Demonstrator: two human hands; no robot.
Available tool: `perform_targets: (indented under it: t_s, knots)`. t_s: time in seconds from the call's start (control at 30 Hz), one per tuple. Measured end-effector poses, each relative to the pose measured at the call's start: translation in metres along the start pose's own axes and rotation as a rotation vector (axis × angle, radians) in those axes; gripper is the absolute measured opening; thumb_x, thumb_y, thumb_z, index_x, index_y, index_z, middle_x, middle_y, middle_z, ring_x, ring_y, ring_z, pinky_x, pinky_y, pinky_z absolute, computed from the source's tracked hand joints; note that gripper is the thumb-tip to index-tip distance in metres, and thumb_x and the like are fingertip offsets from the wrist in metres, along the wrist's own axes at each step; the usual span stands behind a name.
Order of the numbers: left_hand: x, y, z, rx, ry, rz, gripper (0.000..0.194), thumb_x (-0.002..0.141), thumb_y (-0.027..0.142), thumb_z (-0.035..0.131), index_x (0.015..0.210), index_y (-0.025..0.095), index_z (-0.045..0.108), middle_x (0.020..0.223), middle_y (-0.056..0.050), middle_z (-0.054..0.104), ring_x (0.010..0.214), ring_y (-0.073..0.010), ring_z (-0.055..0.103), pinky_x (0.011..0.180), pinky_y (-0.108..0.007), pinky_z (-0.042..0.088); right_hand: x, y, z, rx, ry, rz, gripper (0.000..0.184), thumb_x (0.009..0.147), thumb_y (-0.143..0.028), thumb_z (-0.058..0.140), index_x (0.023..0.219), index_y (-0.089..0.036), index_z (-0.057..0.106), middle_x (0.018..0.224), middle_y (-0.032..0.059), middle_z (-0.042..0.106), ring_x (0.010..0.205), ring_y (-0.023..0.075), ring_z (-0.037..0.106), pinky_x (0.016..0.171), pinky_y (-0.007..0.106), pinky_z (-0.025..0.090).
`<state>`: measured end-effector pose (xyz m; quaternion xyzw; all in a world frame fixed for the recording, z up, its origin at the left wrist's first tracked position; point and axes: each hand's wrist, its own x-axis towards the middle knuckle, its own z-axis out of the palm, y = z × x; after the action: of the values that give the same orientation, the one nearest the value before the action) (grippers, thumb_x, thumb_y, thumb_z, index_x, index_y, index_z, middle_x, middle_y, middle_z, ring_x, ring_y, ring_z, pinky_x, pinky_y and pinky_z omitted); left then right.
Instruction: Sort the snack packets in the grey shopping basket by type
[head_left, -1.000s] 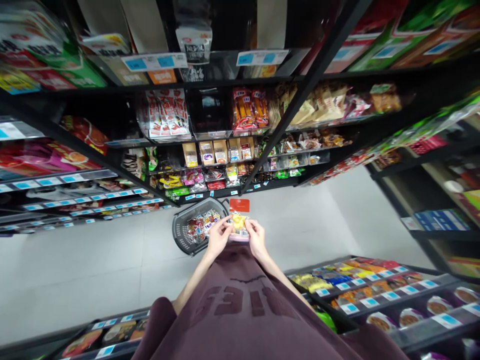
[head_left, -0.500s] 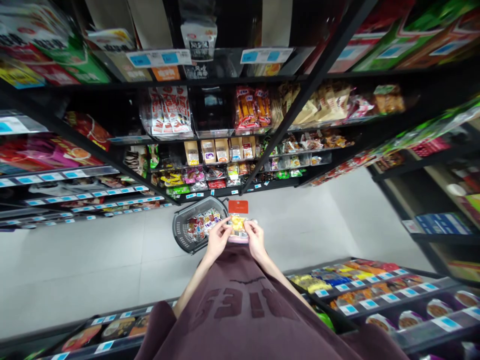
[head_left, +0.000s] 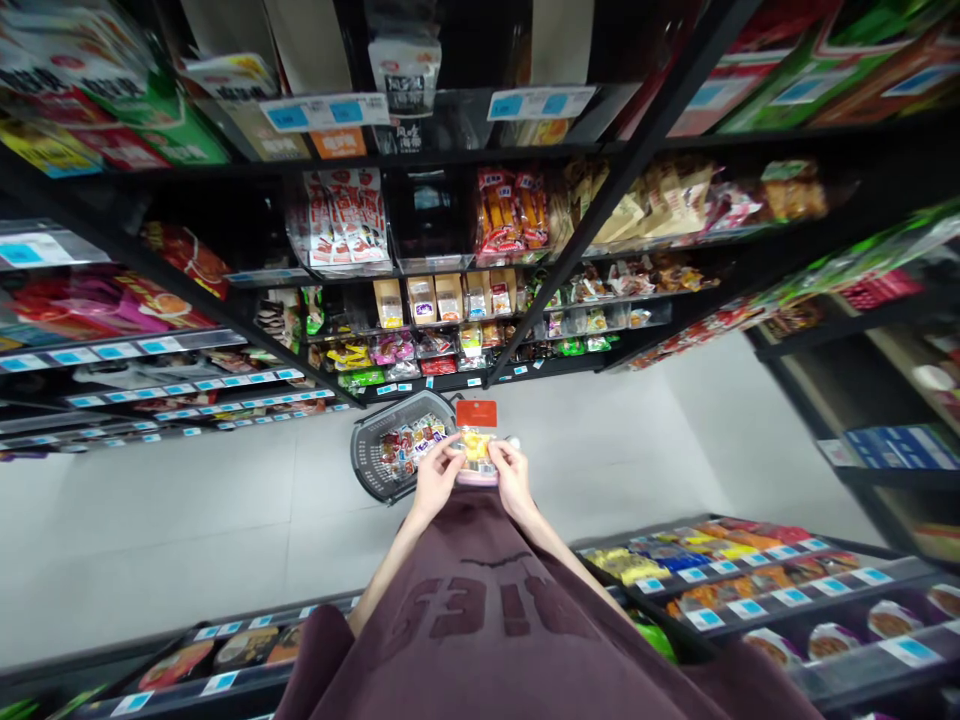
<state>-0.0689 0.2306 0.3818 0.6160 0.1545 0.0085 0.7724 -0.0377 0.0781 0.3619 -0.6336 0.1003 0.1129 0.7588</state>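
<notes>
Between my two hands is a small clear snack packet (head_left: 475, 446) with yellow pieces inside. My left hand (head_left: 437, 474) pinches its left edge, and my right hand (head_left: 512, 475) grips the right edge. Just beyond the packet shows a flat red card or label (head_left: 476, 413); what it is attached to I cannot make out. A grey shopping basket (head_left: 369, 455) stands on the floor beside my left hand, holding several small wrapped snacks (head_left: 409, 443). A small white round thing (head_left: 514, 443) shows behind my right fingers.
Black shelves (head_left: 450, 160) full of packaged snacks rise in front of me. Lower shelves with yellow and blue packets (head_left: 667, 555) stand at my right, and more shelving (head_left: 217, 680) lies at the lower left. Pale tiled floor (head_left: 217, 500) runs between them.
The view has shifted slightly, so the shelves and basket appear a little further right. Both hands keep the same hold on the packet.
</notes>
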Motion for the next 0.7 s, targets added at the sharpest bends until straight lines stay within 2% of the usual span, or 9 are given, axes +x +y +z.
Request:
perform_targets:
  t_s: [0.27, 0.7]
  knots:
    - [0.0047, 0.0036, 0.0042, -0.006, -0.025, 0.005, 0.052, 0.081, 0.038, 0.074, 0.126, 0.015, 0.063, 0.079, 0.0, 0.064, 0.078, -0.0137, 0.066, 0.08, -0.028, 0.057, 0.0038, -0.0006, -0.0025, 0.04, 0.029, -0.028, 0.028, 0.084, -0.046, 0.072, 0.085, -0.018, 0.071, 0.083, 0.0007, 0.069, 0.076, 0.0165, 0.06, 0.073, 0.029, 0.05]
    - [0.0081, 0.0014, 0.0022, 0.011, -0.03, 0.017, 0.049, 0.084, 0.035, 0.072, 0.128, 0.016, 0.062, 0.081, -0.001, 0.065, 0.081, -0.013, 0.066, 0.08, -0.025, 0.056, 0.0067, -0.0062, 0.0006, 0.061, 0.034, -0.012, 0.025, 0.081, -0.044, 0.074, 0.083, -0.02, 0.073, 0.079, 0.0001, 0.069, 0.072, 0.0161, 0.061, 0.071, 0.029, 0.049]
